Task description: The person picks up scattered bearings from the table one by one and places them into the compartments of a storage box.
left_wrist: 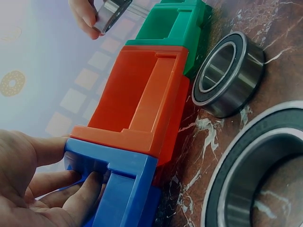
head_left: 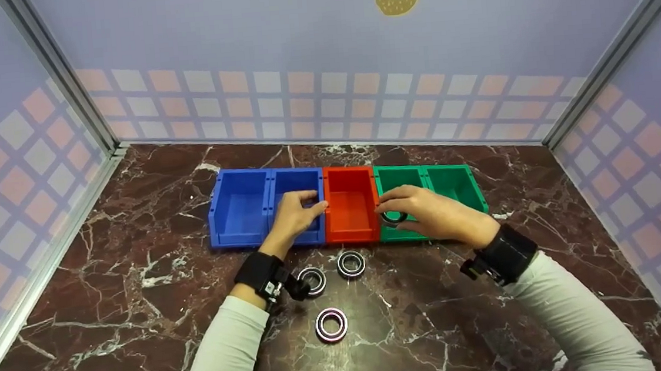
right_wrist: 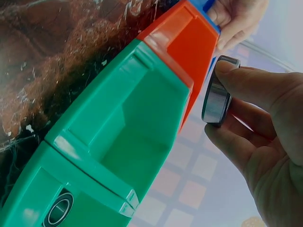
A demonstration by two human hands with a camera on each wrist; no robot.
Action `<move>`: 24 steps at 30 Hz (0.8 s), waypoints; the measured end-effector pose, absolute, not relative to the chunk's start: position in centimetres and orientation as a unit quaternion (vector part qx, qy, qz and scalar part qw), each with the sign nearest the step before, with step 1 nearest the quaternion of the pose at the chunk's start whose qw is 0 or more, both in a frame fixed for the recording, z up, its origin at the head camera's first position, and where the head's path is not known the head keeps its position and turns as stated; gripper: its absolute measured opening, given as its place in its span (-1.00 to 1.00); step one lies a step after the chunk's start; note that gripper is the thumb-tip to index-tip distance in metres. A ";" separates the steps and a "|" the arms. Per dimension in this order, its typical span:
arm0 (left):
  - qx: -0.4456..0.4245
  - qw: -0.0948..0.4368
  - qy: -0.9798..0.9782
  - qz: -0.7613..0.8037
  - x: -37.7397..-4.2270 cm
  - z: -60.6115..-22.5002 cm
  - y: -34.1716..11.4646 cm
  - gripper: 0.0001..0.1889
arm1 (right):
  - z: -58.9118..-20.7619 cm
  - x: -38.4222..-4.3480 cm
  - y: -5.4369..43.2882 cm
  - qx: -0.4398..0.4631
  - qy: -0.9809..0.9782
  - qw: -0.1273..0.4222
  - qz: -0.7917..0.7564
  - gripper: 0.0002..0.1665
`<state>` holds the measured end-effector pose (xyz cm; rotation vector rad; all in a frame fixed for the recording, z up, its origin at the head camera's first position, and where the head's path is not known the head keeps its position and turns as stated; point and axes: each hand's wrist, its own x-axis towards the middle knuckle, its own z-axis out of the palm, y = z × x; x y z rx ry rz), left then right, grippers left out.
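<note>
My left hand (head_left: pixel 296 216) is at the second blue bin (left_wrist: pixel 125 189), thumb touching the rim beside the red bin (left_wrist: pixel 128 90). The other fingers are loosely bent inside the blue bin, and I see nothing held in them. My right hand (right_wrist: pixel 265 113) pinches a metal ball bearing (right_wrist: pixel 217 99) between thumb and fingers. That bearing is above the left green bin (right_wrist: pixel 137 113), tilted on edge in the right wrist view. Another bearing (right_wrist: pixel 59 210) lies in the right green bin (right_wrist: pixel 90 198).
Three bearings rest on the dark marbled table: one near the red bin (head_left: pixel 351 264), one beside the left wrist camera (head_left: pixel 300 288), and a pinkish-lit bearing (head_left: pixel 331 325) closer. At the row's left end is another blue bin (head_left: pixel 241 207). Patterned walls (head_left: pixel 323 91) enclose the table.
</note>
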<state>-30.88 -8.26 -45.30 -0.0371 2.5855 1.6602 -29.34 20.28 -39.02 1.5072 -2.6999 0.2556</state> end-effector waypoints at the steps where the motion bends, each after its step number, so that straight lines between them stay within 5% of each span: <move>1: -0.011 0.033 0.841 0.540 -30.9 -45.3 -8.3 -0.47 | -39.0 -29.5 20.3 0.482 -0.872 0.019 0.083 -0.50; 24: -0.013 0.030 0.833 0.552 -30.8 -45.3 -8.2 -0.48 | -38.8 -32.6 21.0 0.447 -0.888 0.006 0.109 -0.51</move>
